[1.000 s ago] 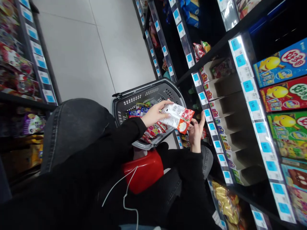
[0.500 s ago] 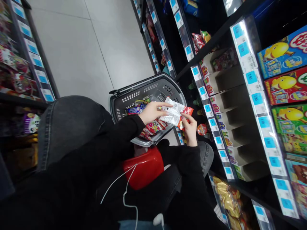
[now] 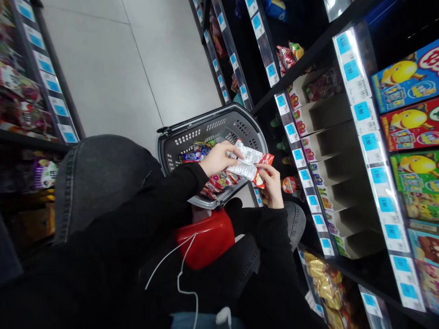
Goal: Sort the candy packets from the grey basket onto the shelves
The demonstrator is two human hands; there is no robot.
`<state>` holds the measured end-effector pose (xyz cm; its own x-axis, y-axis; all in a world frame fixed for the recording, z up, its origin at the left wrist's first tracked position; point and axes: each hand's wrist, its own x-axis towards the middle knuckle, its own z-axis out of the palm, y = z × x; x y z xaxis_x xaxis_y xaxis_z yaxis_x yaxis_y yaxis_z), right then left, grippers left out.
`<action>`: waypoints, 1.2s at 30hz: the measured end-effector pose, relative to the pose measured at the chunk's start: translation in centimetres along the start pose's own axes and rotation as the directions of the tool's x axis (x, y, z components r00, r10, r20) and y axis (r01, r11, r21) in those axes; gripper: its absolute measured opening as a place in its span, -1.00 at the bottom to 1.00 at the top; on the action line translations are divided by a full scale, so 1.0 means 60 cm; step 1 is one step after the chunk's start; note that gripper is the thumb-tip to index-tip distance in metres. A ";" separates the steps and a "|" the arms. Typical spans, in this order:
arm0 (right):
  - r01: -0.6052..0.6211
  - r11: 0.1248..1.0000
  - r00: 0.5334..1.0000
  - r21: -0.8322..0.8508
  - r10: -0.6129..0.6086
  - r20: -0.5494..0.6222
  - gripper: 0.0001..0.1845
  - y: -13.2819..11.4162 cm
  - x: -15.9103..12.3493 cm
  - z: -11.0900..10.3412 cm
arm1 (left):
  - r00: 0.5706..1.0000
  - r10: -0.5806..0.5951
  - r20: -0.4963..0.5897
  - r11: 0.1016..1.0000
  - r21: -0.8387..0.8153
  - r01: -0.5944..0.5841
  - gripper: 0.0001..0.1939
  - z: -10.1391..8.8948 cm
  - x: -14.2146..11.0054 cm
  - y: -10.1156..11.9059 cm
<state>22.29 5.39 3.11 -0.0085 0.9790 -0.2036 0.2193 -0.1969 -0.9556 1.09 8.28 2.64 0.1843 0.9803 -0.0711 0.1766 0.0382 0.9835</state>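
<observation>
Both hands hold a small candy packet [image 3: 249, 161], its white printed back facing up and its ends red. My left hand [image 3: 220, 158] has thumb and fingers bent over the packet's left part. At the red right end, my right hand [image 3: 272, 183] pinches the edge between thumb and fingers. Beneath is a grey plastic shopping basket [image 3: 216, 122] with a slotted wall. Inside it lie several candy packets, among them red ones [image 3: 219, 181] and a blue one [image 3: 192, 156], partly covered by my left hand and sleeve.
Shelf edges with blue-and-white price tags [image 3: 370, 141] run along the right, with colourful boxes [image 3: 408, 121] behind. Another shelf of bagged sweets [image 3: 27, 112] stands left. Grey floor tiles [image 3: 103, 59] lie between. A red object [image 3: 206, 240] and a white earphone cord [image 3: 179, 276] are near my lap.
The packet has tilted slightly and a fold or crease now shows across its middle. Both hands stay on it, with the right fingers shifted a little. The basket has hardly moved.
</observation>
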 end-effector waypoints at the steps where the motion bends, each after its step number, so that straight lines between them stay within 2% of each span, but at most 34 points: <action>1: 0.011 1.000 1.000 -0.008 -0.011 0.007 -0.79 -0.001 -0.001 0.000 | 1.000 -0.014 -0.016 1.000 -0.004 0.014 -0.81 0.001 -0.001 -0.001; 8: 0.117 0.988 0.993 -0.106 -0.113 0.040 -0.80 -0.014 -0.014 0.022 | 0.969 -0.224 -0.101 0.972 -0.096 0.215 -0.87 0.009 -0.005 -0.007; 10: 0.123 0.987 0.992 -0.107 -0.119 0.043 -0.80 -0.016 -0.016 0.030 | 0.969 -0.195 -0.153 0.979 -0.094 0.182 -0.90 0.009 -0.004 -0.012; 12: 0.111 0.991 0.993 -0.080 -0.108 0.040 -0.80 -0.014 -0.015 0.033 | 0.977 -0.109 -0.183 0.993 -0.073 0.098 -0.93 0.006 -0.001 -0.017; 15: 0.078 0.997 0.997 -0.008 -0.078 0.018 -0.79 -0.006 -0.011 0.031 | 0.993 -0.023 -0.115 0.999 -0.041 0.018 -0.88 -0.002 0.005 -0.019; 19: 0.043 0.997 0.999 0.061 -0.043 -0.003 -0.77 -0.002 -0.009 0.027 | 1.000 0.014 0.028 1.000 0.013 -0.015 -0.78 -0.015 0.011 -0.013; 26: -0.003 0.996 0.999 0.089 0.006 -0.041 -0.81 -0.011 -0.012 0.029 | 0.966 0.009 0.258 1.000 -0.013 -0.005 -0.77 -0.017 0.012 -0.009; 29: 0.016 0.999 0.999 0.047 -0.013 -0.052 -0.81 -0.007 -0.009 0.027 | 0.966 0.033 0.257 0.999 0.011 -0.037 -0.76 -0.013 0.010 -0.007; 32: 0.048 0.998 0.998 0.033 -0.047 -0.039 -0.81 -0.004 -0.006 0.026 | 0.980 0.074 0.187 0.997 -0.022 -0.071 -0.66 -0.011 0.007 -0.005; 34: 0.031 0.998 0.999 0.054 -0.029 -0.044 -0.81 -0.004 -0.005 0.026 | 0.985 0.085 0.150 0.995 -0.062 -0.077 -0.58 -0.011 0.006 -0.004; 36: -0.003 0.995 0.999 0.096 0.007 -0.049 -0.82 -0.005 -0.004 0.026 | 0.981 0.100 0.163 0.993 -0.073 -0.089 -0.61 -0.012 0.005 -0.004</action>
<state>20.73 5.11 3.14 0.0408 0.9789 -0.2001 0.1245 -0.2037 -0.9711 0.44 8.68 2.52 0.3566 0.9343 0.0013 0.0887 -0.0353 0.9954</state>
